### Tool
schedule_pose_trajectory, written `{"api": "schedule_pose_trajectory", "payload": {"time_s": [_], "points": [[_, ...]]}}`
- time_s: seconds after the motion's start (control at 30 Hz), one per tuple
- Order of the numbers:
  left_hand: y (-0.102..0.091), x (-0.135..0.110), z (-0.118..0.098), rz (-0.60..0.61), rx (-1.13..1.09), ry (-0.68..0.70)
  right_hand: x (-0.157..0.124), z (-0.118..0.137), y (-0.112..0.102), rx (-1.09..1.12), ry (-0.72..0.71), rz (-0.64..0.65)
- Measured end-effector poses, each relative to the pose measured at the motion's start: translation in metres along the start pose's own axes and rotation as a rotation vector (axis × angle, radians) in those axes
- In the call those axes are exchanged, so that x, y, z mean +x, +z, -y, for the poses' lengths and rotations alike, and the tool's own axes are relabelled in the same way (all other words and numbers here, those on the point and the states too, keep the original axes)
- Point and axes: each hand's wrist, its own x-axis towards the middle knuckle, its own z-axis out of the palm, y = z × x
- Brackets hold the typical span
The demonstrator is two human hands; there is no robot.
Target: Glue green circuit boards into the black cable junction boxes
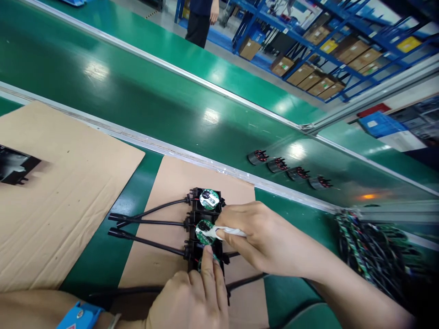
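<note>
A black holder with round green circuit boards lies on a cardboard sheet. Black cables run out of it to the left. My right hand is closed around a white tool, and the tool's tip touches the middle green board. The top board lies uncovered. My left hand is curled, with its fingertips pressing down on the nearest part of the holder. A blue wrist strap sits on my left wrist.
A second, larger cardboard sheet lies at left with a black part on it. Several small black parts stand in a row on the green conveyor belt. A heap of wires lies at right. A person stands beyond, near blue shelving.
</note>
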Motion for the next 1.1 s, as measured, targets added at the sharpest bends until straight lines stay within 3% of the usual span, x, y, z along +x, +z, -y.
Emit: {"api": "schedule_pose_trajectory", "payload": {"time_s": [0.43, 0.9, 1.1], "points": [[0.001, -0.001, 0.001, 0.020, 0.010, 0.008, -0.018, 0.000, -0.003, 0.013, 0.030, -0.015], [-0.006, 0.000, 0.004, 0.049, 0.022, 0.014, 0.000, -0.008, -0.002, -0.009, -0.021, -0.039], [-0.010, -0.002, 0.003, 0.058, 0.012, 0.007, -0.011, -0.010, -0.004, -0.027, 0.018, -0.097]]}}
